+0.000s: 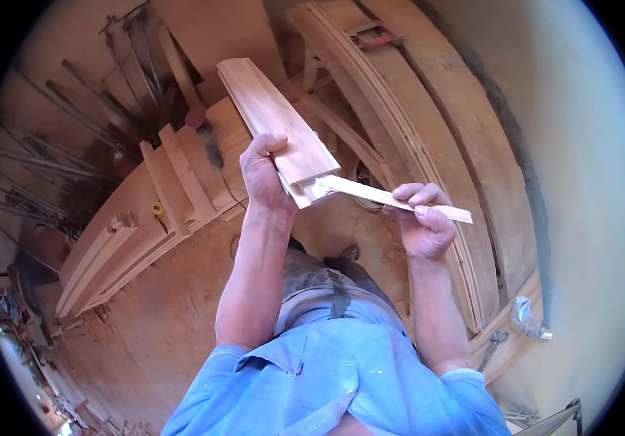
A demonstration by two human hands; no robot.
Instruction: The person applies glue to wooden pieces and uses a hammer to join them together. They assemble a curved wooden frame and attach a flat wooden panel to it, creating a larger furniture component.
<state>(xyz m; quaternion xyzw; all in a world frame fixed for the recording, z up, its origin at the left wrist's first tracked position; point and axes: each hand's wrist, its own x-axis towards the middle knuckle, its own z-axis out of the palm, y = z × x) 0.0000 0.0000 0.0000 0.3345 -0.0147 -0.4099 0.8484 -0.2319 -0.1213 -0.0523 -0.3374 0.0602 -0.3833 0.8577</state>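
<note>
One wooden board slants outward ahead of the blue shirt, clasped by the left hand with the thumb on its top face. Between thumb and fingers, the right hand pinches a thin wooden strip, whose tip meets white paste on the board's stepped near end.

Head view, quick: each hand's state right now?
Left hand: closed around a wooden board, near its tongued end.
Right hand: closed, fingers and thumb pinching a thin wooden stick.

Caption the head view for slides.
Left hand grips long tan wooden board; right hand holds thin cream wooden stick at board's end.
</note>
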